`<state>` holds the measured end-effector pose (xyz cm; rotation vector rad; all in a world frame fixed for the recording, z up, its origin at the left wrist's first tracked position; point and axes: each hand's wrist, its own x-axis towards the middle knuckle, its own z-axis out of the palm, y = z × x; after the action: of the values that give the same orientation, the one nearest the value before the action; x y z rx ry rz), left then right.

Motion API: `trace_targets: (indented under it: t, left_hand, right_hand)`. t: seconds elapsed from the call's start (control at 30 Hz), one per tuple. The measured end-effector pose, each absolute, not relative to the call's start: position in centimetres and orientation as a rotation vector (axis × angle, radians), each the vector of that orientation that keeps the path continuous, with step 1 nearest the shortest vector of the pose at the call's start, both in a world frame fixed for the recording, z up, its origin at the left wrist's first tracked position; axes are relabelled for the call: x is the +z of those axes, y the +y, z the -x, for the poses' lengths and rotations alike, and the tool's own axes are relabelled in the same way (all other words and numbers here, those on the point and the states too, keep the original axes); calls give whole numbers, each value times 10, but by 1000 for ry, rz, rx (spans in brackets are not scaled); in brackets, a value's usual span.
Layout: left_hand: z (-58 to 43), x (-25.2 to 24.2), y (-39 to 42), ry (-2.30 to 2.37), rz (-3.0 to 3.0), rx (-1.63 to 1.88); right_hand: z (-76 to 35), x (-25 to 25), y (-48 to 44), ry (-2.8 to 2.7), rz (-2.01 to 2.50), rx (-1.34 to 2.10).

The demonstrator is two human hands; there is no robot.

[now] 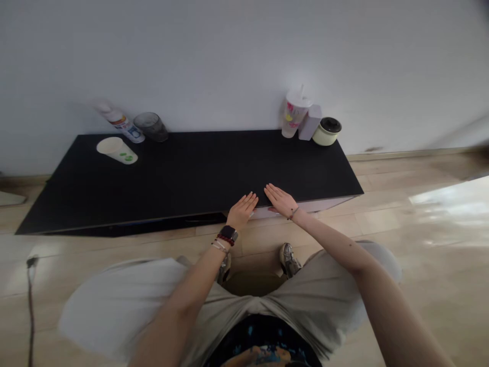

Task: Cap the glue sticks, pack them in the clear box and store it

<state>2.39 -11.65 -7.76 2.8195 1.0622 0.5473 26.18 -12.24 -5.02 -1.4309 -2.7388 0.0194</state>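
Observation:
My left hand (242, 209) and my right hand (280, 199) lie flat side by side on the front edge of a low black cabinet top (183, 173), fingers stretched out and holding nothing. The left wrist carries a dark watch and bead bracelets. Below them my knees in beige trousers and my shoes point towards the cabinet.
At the back left of the cabinet stand a white paper cup (116, 149), a tilted spray bottle (120, 122) and a dark glass (151, 126). At the back right are a lidded drink cup with a straw (294, 114), a pale box (309, 122) and a small dark-lidded pot (327, 131). The floor is light wood, with a white wall behind.

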Motion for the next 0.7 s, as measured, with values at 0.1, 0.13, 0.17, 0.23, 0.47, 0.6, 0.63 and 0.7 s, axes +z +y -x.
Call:
trace_targets:
  t: [0.1, 0.13, 0.17, 0.23, 0.47, 0.6, 0.63, 0.7]
  left_hand:
    - [-24, -81, -115, 1065, -2795, 575]
    - [-25, -82, -114, 1065, -2782, 579]
    - [-25, -83, -114, 1066, -2767, 579]
    - [-25, -84, -114, 1068, -2741, 574]
    - [-28, -73, -116, 1069, -2708, 536]
    - [-27, -39, -113, 1087, -2589, 643]
    - [-25, -28, -110, 1142, -2527, 694]
    - [-20, -7, -103, 1273, -2386, 736]
  right_hand:
    - [-261, -52, -122, -2729, 1441, 39]
    - [-261, -52, -122, -2723, 1446, 48]
    - [-261, -53, -122, -2718, 1450, 55]
    - [-260, -53, -122, -2713, 1461, 62]
    - [-252, -36, -123, -2733, 1540, 99]
    - [-246, -4, -115, -2556, 1694, 229]
    - [-245, 6, -111, -2497, 1766, 270]
    - [-245, 26, -105, -2415, 1915, 345]
